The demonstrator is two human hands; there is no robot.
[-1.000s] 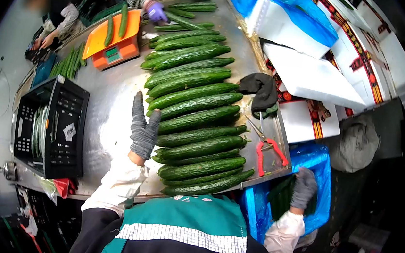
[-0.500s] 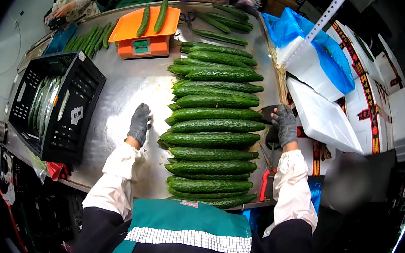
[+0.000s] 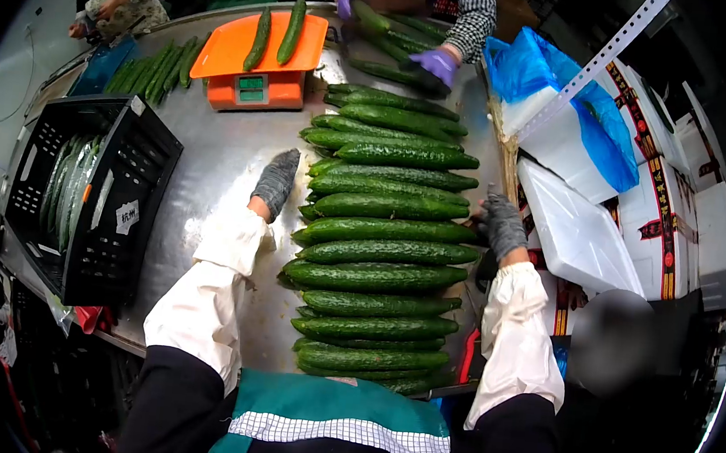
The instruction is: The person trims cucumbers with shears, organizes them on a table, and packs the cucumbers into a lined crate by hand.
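Note:
Cucumbers [image 3: 382, 253] lie side by side in a long stack on the metal table [image 3: 230, 157], in several groups. My left hand [image 3: 276, 181], in a dark grey glove, is left of the stack, fingers stretched out, holding nothing. On the other side, my right hand [image 3: 503, 225], gloved alike, is close beside the right-hand cucumber ends. Its fingers are apart and slightly bent; whether they touch the cucumbers I cannot tell. Red-handled shears [image 3: 469, 355] lie partly hidden by my right sleeve.
An orange scale [image 3: 258, 85] bears two cucumbers. At left stands a black crate [image 3: 125, 204] with wrapped cucumbers. Across the table a co-worker's purple-gloved hand [image 3: 437, 64] reaches over more cucumbers. Foam boxes, a white lid [image 3: 585, 230] and a perforated post [image 3: 595, 70] are at right.
My left hand has moved forward and towards the stack. My right hand has come nearer the cucumber ends. The co-worker has leaned in, both hands now at the far cucumbers.

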